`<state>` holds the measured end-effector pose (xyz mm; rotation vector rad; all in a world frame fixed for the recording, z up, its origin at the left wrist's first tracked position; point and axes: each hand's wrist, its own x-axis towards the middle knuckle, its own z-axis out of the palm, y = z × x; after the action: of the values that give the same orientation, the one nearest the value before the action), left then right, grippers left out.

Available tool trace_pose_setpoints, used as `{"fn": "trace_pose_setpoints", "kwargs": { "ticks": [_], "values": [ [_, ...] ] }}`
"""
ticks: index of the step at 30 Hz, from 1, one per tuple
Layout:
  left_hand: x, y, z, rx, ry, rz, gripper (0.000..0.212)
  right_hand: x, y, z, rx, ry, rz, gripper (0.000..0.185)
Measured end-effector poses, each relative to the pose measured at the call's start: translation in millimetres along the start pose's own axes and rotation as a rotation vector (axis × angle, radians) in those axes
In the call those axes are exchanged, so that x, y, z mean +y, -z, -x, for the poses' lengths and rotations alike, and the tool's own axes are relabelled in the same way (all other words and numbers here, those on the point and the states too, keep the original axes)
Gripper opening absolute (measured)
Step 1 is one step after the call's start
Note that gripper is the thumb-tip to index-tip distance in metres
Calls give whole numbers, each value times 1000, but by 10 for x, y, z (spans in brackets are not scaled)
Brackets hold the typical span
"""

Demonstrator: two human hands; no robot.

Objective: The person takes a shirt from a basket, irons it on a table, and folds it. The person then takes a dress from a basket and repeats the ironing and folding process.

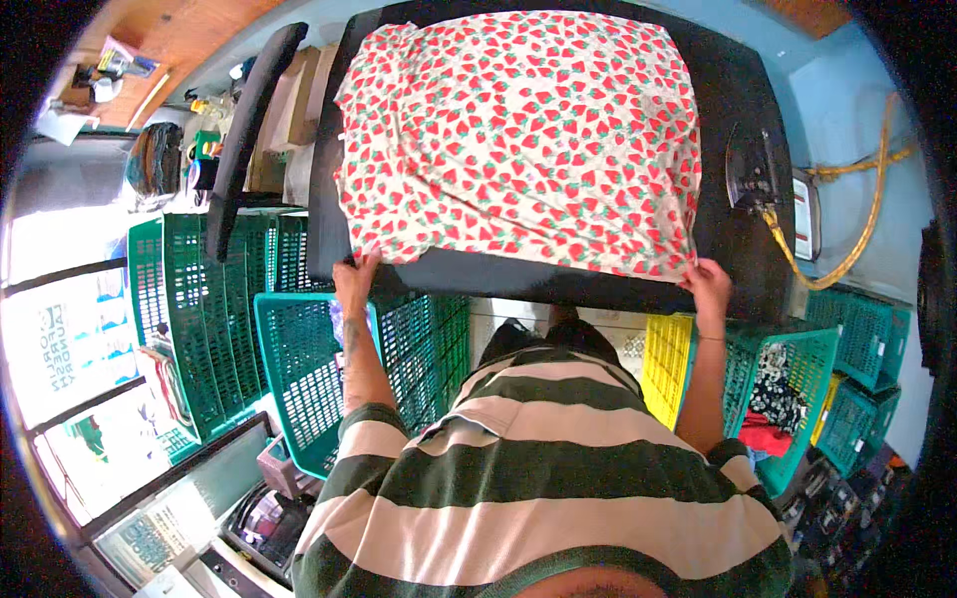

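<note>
A cream cloth item printed with red strawberries (523, 142) lies spread over a black padded ironing table (508, 273). Wrinkles and a long diagonal fold run across its near half, and its left part is gathered into creases. My left hand (354, 280) pinches the near left corner at the table's front edge. At the near right corner, my right hand (706, 288) grips the hem between thumb and fingers. An iron (751, 168), dark and with a yellow cord, rests on the right end of the table, apart from the cloth.
A yellow hose-like cord (860, 261) loops along the blue wall. Left of the table stands a narrow black padded board (254, 134). Green plastic crates (217, 321) surround me; one on the right holds clothes (774, 404). A yellow crate (665, 366) sits under the table.
</note>
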<state>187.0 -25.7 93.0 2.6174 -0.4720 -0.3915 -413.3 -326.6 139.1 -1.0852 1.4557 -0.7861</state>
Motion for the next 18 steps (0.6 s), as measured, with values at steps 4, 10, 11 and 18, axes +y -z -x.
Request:
{"fn": "trace_pose_setpoints", "kwargs": {
  "ticks": [4, 10, 11, 18],
  "values": [
    [-95, 30, -148, -84, -59, -167, 82, -64, 385, 25, -216, -120, -56, 16],
    [2, 581, 97, -499, -12, 659, 31, -89, 559, 75, 39, -179, -93, 13],
    [-6, 722, 173, -469, 27, 795, 32, -68, 561, 71, 135, -159, -120, 13],
    [-326, 1065, 811, -377, 250, 906, 25, 78, 526, 331, -132, 58, -429, 35]
  ]
}}
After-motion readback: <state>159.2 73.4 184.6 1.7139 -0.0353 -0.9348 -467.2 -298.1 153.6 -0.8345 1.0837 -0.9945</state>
